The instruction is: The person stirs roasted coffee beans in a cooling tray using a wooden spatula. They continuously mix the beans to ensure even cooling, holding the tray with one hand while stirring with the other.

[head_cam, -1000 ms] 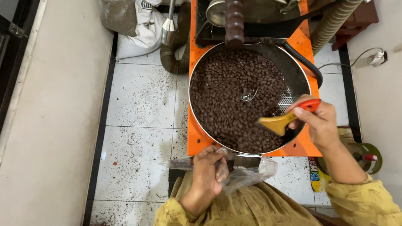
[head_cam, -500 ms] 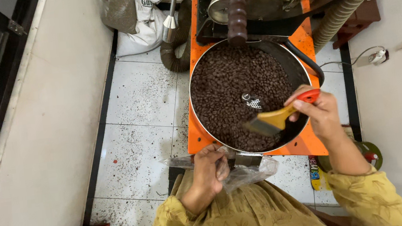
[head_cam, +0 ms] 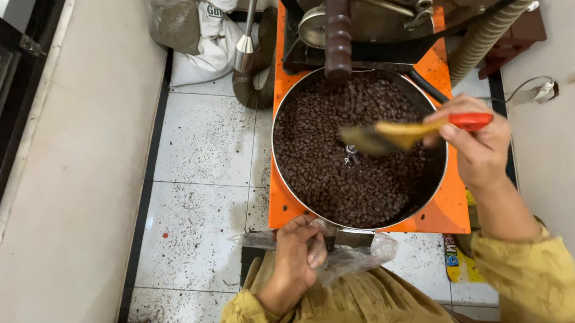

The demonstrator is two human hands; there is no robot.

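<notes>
Brush (head_cam: 398,134) has swung from the tray's near-right rim to mid-tray, so I'm mid-sweep. Right hand (head_cam: 478,141) fingers wrapped on its red handle, bristles ahead of the fingertips over the beans (head_cam: 346,177). Left hand (head_cam: 297,256) pinches clear bag (head_cam: 354,254) (below tray (head_cam: 283,183) edge).

Head camera looks steeply down, close over the bean tray (head_cam: 283,183).

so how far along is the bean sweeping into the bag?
Done: dark roasted beans fill the round steel tray. In hand: right hand sweeps a red-handled brush over them; left hand holds a clear plastic bag at the chute. Left: bag looks nearly empty.
</notes>
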